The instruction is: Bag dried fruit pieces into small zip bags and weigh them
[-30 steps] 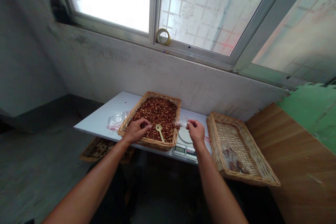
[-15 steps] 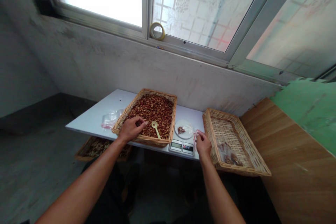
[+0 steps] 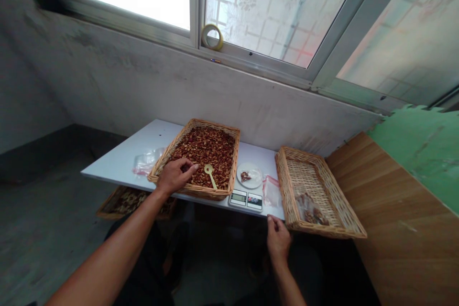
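Note:
My left hand rests over the near left part of a wicker basket full of reddish-brown nut pieces. Its fingers are loosely bent, the thumb stands apart, and nothing shows between them. To its right a pale yellow spoon lies on the nuts. My right hand is just off the table's front edge, fingers drawn together with nothing visible in them. Above it a clear zip bag with a pink strip lies flat. Left of that bag is a kitchen scale, its round white plate bearing a few nut pieces.
On the right, another wicker basket holds filled clear bags. More clear bags lie on the white table at left. A lower basket stands under the table. Tape sits on the window ledge; a wooden panel borders the right.
My right hand has moved off the zip bag and back toward me, past the table's front edge. The bag lies in full view. My left hand has kept its place over the nuts.

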The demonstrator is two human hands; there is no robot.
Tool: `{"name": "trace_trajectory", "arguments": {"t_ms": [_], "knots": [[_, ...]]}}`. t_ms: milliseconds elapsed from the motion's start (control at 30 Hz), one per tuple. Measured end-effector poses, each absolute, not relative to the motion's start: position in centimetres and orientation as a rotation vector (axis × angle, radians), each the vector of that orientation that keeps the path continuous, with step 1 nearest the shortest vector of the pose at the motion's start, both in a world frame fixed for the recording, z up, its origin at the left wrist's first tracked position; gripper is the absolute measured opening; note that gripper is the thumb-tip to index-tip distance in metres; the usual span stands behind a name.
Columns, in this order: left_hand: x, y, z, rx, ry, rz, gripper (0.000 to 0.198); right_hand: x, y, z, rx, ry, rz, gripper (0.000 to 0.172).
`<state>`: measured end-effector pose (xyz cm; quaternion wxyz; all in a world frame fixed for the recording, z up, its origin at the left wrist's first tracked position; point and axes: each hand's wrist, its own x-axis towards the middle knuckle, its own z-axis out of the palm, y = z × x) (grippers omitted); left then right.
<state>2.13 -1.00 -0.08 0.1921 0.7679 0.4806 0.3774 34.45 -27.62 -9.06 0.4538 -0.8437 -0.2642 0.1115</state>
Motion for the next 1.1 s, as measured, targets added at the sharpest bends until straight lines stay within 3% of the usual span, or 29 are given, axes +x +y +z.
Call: {"name": "trace_trajectory", "arguments": {"t_ms": [300,800,1100], "knots": [[2.1,-0.9,-0.1,2.212,1.386,0.984,0.036,36.8,-23.8,-7.6,-2.022,-0.732,0.25,0.053],[2.5,-1.2,0.5,2.321,1.451,0.875,0.039,39.3,-13.4,-5.0,-2.053,-0.825,0.28,0.038],[2.5,-1.2,0.3,2.327,1.476,0.812,0.036,39.2,-14.1,-1.4,-1.983,-0.817,0.239,0.035]]}}
